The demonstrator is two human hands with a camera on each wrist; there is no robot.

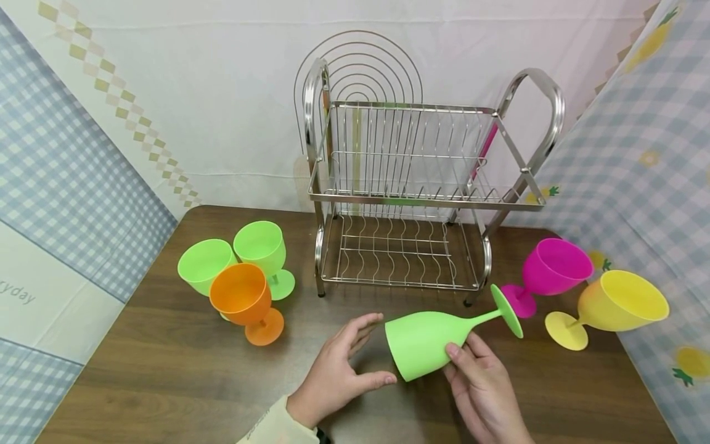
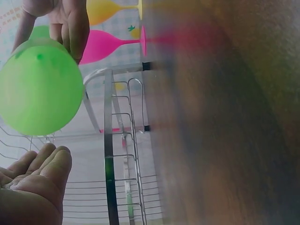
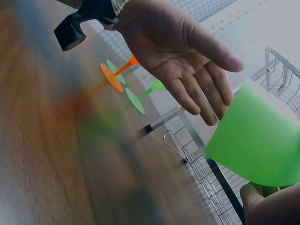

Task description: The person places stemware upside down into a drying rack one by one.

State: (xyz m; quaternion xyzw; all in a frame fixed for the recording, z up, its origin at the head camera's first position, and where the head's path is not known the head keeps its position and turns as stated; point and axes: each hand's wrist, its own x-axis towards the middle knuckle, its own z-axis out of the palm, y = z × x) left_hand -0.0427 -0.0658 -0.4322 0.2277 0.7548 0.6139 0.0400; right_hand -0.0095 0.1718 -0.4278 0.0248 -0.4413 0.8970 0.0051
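Note:
A light green plastic goblet (image 1: 424,342) lies tilted on its side in the air above the table, its mouth toward the left and its foot up to the right. The right hand (image 1: 482,388) grips it low on the bowl, thumb on the near side. Beside the rim, the left hand (image 1: 344,370) is held with thumb and fingers spread, apart from the goblet. In the right wrist view the left palm (image 3: 173,58) faces the goblet's mouth (image 3: 258,140), holding nothing. The left wrist view looks into the green bowl (image 2: 42,89), with the right fingers behind it.
A two-tier metal dish rack (image 1: 410,201) stands at the back of the wooden table (image 1: 166,382). On the left are two green goblets (image 1: 261,246) and an orange goblet (image 1: 241,296). A magenta goblet (image 1: 554,268) and a yellow goblet (image 1: 621,302) stand on the right.

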